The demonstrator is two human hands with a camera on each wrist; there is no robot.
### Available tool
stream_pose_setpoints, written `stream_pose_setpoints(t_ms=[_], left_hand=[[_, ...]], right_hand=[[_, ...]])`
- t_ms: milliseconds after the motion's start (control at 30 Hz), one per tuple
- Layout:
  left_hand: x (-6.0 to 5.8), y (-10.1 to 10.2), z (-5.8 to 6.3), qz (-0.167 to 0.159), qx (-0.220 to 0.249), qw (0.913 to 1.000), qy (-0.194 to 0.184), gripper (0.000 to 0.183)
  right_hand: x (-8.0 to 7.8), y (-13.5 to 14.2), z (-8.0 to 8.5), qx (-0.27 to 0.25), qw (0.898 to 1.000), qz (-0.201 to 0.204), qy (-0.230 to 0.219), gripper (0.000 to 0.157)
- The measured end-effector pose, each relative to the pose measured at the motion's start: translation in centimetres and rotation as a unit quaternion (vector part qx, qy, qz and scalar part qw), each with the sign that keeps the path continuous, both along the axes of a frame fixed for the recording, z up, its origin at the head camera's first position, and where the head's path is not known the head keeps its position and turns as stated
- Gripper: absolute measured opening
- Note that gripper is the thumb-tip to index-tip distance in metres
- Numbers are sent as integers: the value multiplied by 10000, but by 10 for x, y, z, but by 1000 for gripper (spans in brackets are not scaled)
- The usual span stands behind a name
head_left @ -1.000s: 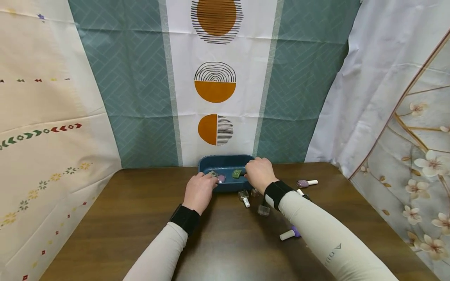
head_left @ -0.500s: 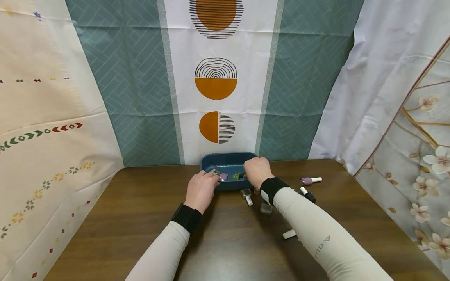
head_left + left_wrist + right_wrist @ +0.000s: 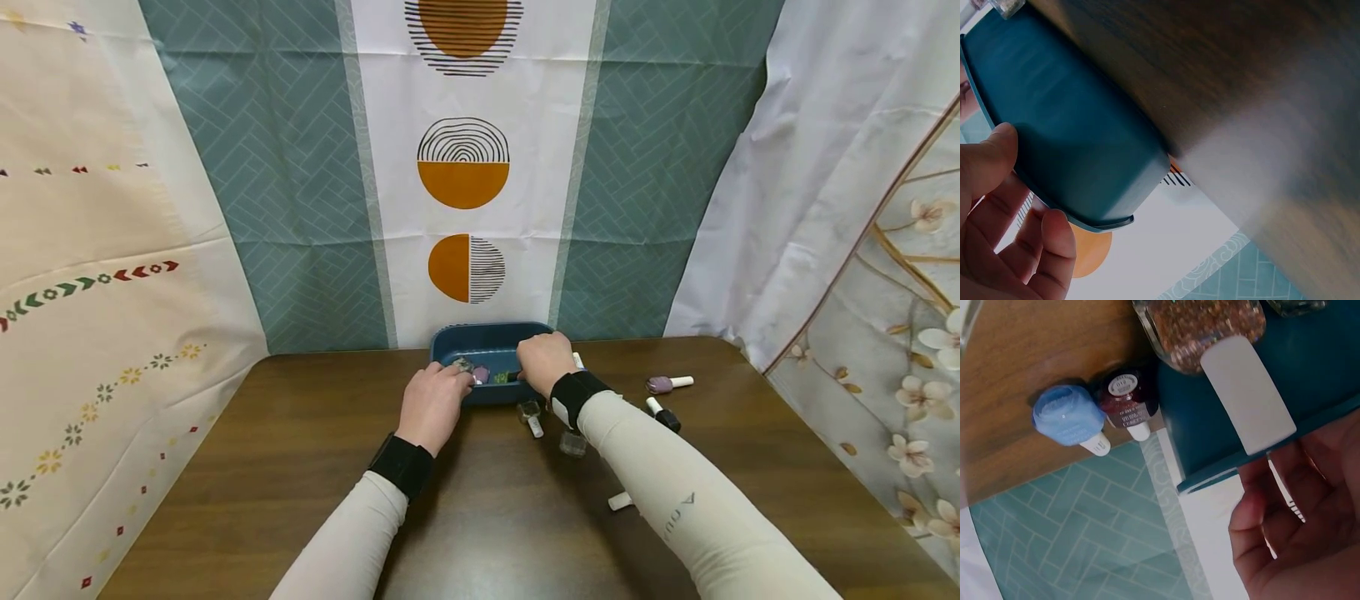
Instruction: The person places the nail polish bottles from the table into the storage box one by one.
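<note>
A dark teal plastic bin (image 3: 487, 397) stands at the back of the table. My left hand (image 3: 432, 407) grips its front left rim, the thumb against the outer wall in the left wrist view and fingers curled over the edge. My right hand (image 3: 546, 365) holds the front right rim in the same way, fingers curled over it. Inside lie a green nail polish bottle (image 3: 501, 377) with a black cap, a mauve one (image 3: 481, 375) and a glittery one (image 3: 463, 365). The black cap runs up to my right fingers.
Before the bin lie a glitter nail polish with a white cap (image 3: 1250, 397) and a clear bottle (image 3: 573, 443). To the right are mauve (image 3: 660, 385) and black (image 3: 667, 419) bottles. Light blue (image 3: 1069, 415) and dark red (image 3: 1125, 400) ones lie beside the bin. Curtains hang behind.
The green bottle has rolled over inside the bin. Both hands stay at the rim. The head view has shifted slightly, uncovering the black bottle by the right sleeve.
</note>
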State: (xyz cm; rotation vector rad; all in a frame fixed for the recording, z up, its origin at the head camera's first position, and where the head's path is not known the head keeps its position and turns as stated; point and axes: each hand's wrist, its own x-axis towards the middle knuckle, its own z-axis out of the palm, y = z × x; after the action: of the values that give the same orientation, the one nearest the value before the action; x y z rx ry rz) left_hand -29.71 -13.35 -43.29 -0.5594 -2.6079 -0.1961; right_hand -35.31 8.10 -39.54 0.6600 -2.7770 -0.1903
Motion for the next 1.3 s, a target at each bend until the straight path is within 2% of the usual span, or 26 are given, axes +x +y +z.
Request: stream_pose_setpoints(t_ms=[100, 333, 700, 833, 1000, 1133, 1200, 1300], left_hand=[[0, 0, 1, -25, 29, 10000, 52, 14], [0, 1, 0, -43, 51, 10000, 14, 14], [-1, 2, 0, -88, 80, 9999, 14, 15], [0, 0, -1, -120, 130, 9996, 223, 12], [0, 1, -4, -270, 105, 9979, 579, 7], [-2, 1, -5, -311, 152, 9972, 656, 8], [-2, 0, -6, -309, 194, 9969, 694, 9], [-2, -2, -8, -345, 303, 9965, 703, 10]], right_hand=[[-2, -1, 2, 88, 9998, -40, -182, 39], [-9, -3, 2, 308, 9974, -117, -643, 33], [-11, -1, 5, 433, 9949, -125, -902, 30], [-10, -1, 4, 364, 9960, -118, -805, 28], [-4, 2, 5, 328, 9969, -185, -694, 33], [-2, 6, 5, 180, 9985, -129, -492, 36], [-1, 8, 4, 13, 9993, -57, -376, 32], [1, 13, 3, -231, 9992, 54, -312, 17]])
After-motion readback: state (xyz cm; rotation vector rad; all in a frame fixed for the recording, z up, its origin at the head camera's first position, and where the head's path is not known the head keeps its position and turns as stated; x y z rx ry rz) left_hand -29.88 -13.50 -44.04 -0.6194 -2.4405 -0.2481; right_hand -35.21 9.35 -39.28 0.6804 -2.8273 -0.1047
